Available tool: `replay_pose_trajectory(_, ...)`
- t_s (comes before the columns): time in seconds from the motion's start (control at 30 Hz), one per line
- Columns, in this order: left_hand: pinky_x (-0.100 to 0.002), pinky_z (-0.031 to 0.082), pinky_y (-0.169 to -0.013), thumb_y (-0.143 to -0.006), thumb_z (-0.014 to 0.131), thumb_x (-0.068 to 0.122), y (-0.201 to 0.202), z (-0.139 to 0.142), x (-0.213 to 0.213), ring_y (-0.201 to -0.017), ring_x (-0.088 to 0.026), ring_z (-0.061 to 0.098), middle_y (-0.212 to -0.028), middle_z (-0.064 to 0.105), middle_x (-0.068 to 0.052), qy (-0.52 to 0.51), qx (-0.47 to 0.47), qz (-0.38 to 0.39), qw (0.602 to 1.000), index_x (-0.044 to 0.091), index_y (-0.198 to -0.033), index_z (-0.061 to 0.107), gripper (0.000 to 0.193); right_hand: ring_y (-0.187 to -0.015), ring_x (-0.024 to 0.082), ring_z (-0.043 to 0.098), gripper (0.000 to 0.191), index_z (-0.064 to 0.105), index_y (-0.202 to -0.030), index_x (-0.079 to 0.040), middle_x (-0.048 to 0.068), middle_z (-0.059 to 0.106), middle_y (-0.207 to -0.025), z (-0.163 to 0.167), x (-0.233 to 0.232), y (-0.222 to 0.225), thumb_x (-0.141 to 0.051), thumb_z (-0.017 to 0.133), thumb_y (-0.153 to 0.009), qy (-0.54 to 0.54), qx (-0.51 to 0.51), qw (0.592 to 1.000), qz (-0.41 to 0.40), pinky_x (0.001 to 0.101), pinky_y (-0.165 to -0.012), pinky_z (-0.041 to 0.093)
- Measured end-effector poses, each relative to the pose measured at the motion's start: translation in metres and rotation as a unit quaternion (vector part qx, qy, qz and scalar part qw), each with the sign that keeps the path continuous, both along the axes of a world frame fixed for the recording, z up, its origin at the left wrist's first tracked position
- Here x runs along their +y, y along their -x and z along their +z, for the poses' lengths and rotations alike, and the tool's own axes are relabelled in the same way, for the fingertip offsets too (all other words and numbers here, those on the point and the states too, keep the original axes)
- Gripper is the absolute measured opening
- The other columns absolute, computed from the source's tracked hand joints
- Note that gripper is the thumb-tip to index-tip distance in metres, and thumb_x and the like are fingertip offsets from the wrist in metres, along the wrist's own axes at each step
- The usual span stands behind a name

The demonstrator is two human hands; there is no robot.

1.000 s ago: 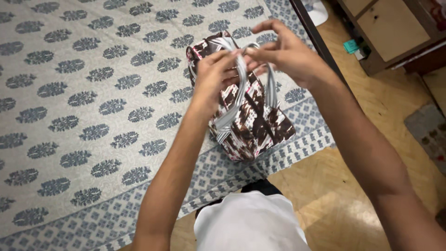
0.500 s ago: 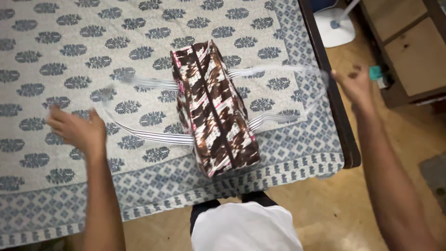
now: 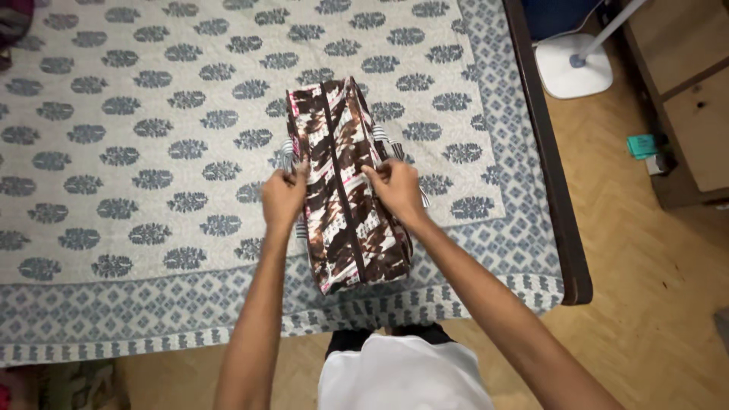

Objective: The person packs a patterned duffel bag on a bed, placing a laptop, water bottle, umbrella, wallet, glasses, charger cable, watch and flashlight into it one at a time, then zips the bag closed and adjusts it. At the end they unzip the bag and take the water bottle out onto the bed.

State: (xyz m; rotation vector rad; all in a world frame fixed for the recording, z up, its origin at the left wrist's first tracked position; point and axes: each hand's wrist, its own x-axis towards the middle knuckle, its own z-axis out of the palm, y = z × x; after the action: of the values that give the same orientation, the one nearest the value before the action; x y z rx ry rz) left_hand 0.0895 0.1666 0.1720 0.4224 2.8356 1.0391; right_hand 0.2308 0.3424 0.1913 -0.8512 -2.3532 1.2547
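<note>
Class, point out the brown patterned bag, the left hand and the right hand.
brown patterned bag (image 3: 345, 228), head view, on its top panel
left hand (image 3: 283, 199), head view, back of the hand
right hand (image 3: 396, 190), head view, back of the hand

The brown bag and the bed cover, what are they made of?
The brown and white bag looks like slightly shiny woven plastic or coated fabric; light glints on it. The bed cover looks like matte printed cotton, soft and lightly wrinkled. Neither is certain from here.

Arms: bare to above the elbows, no sleeves showing.
Hands: left hand (image 3: 283, 199) and right hand (image 3: 395, 190), no rings or watch.
Top: white.
Legs: dark.
</note>
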Motion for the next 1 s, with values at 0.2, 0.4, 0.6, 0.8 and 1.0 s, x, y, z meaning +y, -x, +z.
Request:
replay_pose_trajectory(0.2,-0.058,0.053,-0.073,-0.101,0.058,0.042,0.007,-0.007,0.017,-0.079,-0.049,0.068,-0.083,0.07,-0.027,0.025,0.077,-0.051,0.995,-0.002,-0.089,0.068,0.046,-0.072,0.031,0.068,0.032,0.072,-0.079,0.004,0.019,0.072,-0.08,-0.002,-0.001,0.024,-0.025,0.079,-0.092,-0.217,0.019,0.976,-0.018,0.0441,-0.067,0.056)
replay_pose_trajectory(0.4,-0.058,0.052,-0.071,-0.104,0.052,0.032,0.029,-0.023,-0.001,-0.079,-0.05,0.067,-0.083,0.069,-0.03,-0.037,0.097,-0.134,0.986,-0.001,-0.097,0.069,0.038,-0.065,0.017,0.071,0.028,0.076,-0.09,0.002,0.014,0.075,-0.077,-0.023,0.018,0.014,-0.026,0.076,-0.091,-0.039,0.011,0.999,0.006,0.0355,-0.063,0.057)
replay_pose_trajectory(0.6,-0.056,0.049,-0.066,-0.107,0.052,0.029,0.035,-0.047,-0.007,-0.076,-0.049,0.066,-0.08,0.067,-0.029,-0.118,0.037,-0.111,0.986,-0.002,-0.092,0.066,0.037,-0.067,0.018,0.072,0.026,0.077,-0.092,0.002,0.013,0.076,-0.077,-0.062,0.012,0.014,-0.024,0.077,-0.091,-0.015,0.027,0.997,-0.07,0.0343,-0.064,0.057)
replay_pose_trajectory(0.8,-0.047,0.047,-0.055,-0.099,0.062,0.039,-0.001,-0.041,-0.037,-0.057,-0.036,0.062,-0.064,0.062,-0.019,-0.076,-0.009,-0.121,0.99,0.001,-0.081,0.059,0.042,-0.07,0.017,0.074,0.041,0.074,-0.118,-0.01,0.01,0.078,-0.103,-0.057,-0.001,-0.019,-0.039,0.069,-0.09,0.046,-0.068,0.996,-0.047,0.0345,-0.062,0.064)
replay_pose_trajectory(1.0,-0.037,0.047,-0.051,-0.092,0.071,0.045,-0.098,-0.027,-0.095,-0.049,-0.02,0.058,-0.055,0.059,-0.008,-0.017,-0.127,-0.09,0.988,0.006,-0.072,0.062,0.044,-0.08,0.027,0.071,0.042,0.068,-0.127,-0.009,0.011,0.068,-0.126,-0.033,-0.065,-0.118,-0.024,0.076,-0.089,-0.058,-0.06,0.996,-0.044,0.0376,-0.078,0.063)
